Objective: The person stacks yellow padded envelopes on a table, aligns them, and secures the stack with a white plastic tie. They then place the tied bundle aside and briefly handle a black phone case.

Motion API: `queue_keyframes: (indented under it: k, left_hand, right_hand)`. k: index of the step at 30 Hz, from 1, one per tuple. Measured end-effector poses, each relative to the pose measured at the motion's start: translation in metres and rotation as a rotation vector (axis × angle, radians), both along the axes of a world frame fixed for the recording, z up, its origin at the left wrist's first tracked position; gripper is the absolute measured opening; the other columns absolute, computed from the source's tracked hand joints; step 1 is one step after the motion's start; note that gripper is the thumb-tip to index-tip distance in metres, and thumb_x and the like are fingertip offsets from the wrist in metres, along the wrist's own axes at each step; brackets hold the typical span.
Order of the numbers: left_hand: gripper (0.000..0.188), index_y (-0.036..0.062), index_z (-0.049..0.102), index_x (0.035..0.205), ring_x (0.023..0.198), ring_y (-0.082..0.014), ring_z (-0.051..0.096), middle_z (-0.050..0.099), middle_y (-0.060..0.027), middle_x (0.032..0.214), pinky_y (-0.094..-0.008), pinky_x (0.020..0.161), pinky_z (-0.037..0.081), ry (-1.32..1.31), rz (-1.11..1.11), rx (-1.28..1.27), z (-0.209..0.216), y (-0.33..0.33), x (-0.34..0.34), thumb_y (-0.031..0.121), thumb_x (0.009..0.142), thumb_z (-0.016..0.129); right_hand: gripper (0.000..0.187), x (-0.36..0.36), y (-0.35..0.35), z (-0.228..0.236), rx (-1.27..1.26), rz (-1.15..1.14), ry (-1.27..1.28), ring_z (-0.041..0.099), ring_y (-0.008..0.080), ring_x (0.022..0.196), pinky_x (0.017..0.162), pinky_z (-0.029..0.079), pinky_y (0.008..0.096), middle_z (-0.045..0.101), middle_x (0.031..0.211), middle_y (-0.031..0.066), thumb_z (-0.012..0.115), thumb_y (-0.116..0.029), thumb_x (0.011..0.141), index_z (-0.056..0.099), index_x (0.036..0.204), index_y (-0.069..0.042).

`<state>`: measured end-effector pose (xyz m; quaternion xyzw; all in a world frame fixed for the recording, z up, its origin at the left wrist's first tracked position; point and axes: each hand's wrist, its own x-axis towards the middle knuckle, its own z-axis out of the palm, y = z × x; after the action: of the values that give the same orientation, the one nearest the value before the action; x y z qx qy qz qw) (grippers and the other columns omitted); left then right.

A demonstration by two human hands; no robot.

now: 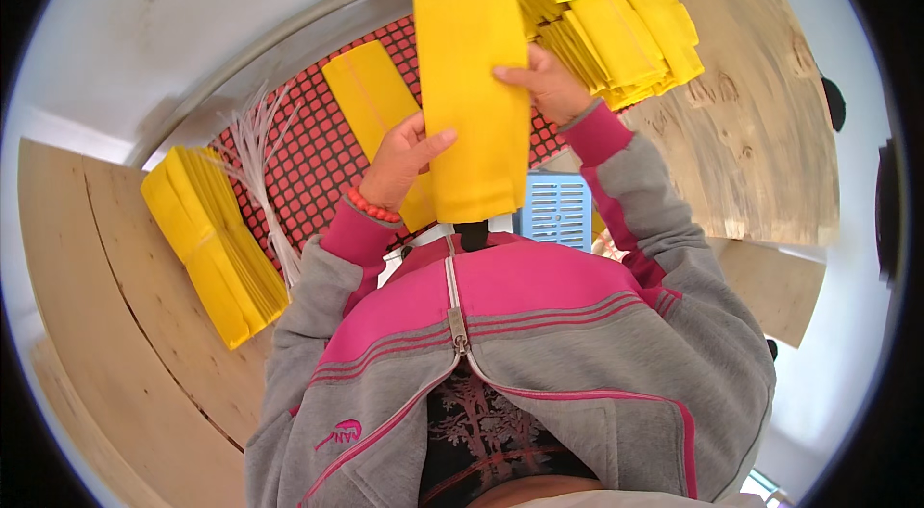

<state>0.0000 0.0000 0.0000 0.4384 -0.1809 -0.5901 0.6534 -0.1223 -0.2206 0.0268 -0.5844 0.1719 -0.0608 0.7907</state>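
Yellow cloth (pixel 472 75): bright, plain, long rectangle, looks folded flat | place: held between both hands, over the red mat (pixel 308 114) | left hand (pixel 404 157): pinching its left edge, thumb in front | right hand (pixel 549 83): pinching its right edge, thumb also in front

From here I can make out one marking: a small pink logo (pixel 341 433), a few capitals with a curved stroke, on the left front of the grey-and-pink jacket (pixel 549 352), near the zip (pixel 456 320).
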Motion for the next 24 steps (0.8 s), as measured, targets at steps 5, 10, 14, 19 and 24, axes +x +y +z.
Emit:
queue_keyframes:
  k: [5, 10, 14, 19, 24]
  left_hand:
    - [0.033, -0.0048, 0.054, 0.119, 0.097, -0.0156, 0.063, 0.064, -0.0094, 0.112, -0.0277, 0.087, 0.049, -0.026, 0.181, 0.015, -0.060, 0.026, -0.010, 0.010, 0.090, 0.061]
    - [0.031, -0.0061, 0.054, 0.119, 0.097, -0.0163, 0.063, 0.064, -0.0110, 0.112, -0.0286, 0.086, 0.050, -0.072, 0.344, 0.053, -0.101, 0.044, -0.006, 0.005, 0.090, 0.059]
    - [0.031, -0.0062, 0.054, 0.118, 0.097, -0.0167, 0.063, 0.064, -0.0116, 0.113, -0.0285, 0.087, 0.049, -0.071, 0.411, 0.069, -0.125, 0.051, 0.000, 0.003, 0.089, 0.058]
    - [0.033, -0.0052, 0.054, 0.121, 0.099, -0.0177, 0.063, 0.064, -0.0106, 0.114, -0.0291, 0.087, 0.049, -0.022, 0.420, 0.106, -0.148, 0.053, 0.000, 0.004, 0.090, 0.059]
    - [0.032, -0.0048, 0.054, 0.120, 0.098, -0.0184, 0.063, 0.064, -0.0104, 0.112, -0.0297, 0.086, 0.050, 0.032, 0.397, 0.157, -0.156, 0.053, 0.002, 0.005, 0.090, 0.059]
  right_hand:
    - [0.036, 0.037, 0.027, -0.067, 0.098, 0.054, 0.116, 0.065, 0.0160, 0.094, 0.079, 0.054, 0.0298, 0.065, 0.109, 0.0086, 0.064, -0.010, 0.088, 0.053, 0.121, 0.000]
    - [0.036, 0.068, 0.039, -0.103, 0.179, 0.156, 0.151, 0.065, 0.0183, 0.097, 0.080, 0.055, 0.0317, 0.064, 0.111, 0.0099, 0.064, -0.009, 0.088, 0.052, 0.122, -0.001]
    - [0.039, 0.082, 0.043, -0.121, 0.170, 0.227, 0.224, 0.064, 0.0176, 0.100, 0.085, 0.054, 0.0316, 0.063, 0.115, 0.0092, 0.062, -0.008, 0.090, 0.049, 0.126, 0.000]
    - [0.039, 0.093, 0.045, -0.140, 0.177, 0.258, 0.282, 0.063, 0.0193, 0.102, 0.087, 0.053, 0.0331, 0.062, 0.116, 0.0108, 0.061, -0.008, 0.090, 0.049, 0.126, 0.001]
    - [0.035, 0.095, 0.047, -0.153, 0.135, 0.223, 0.333, 0.064, 0.0225, 0.100, 0.082, 0.055, 0.0358, 0.062, 0.114, 0.0117, 0.060, -0.009, 0.091, 0.051, 0.123, 0.002]
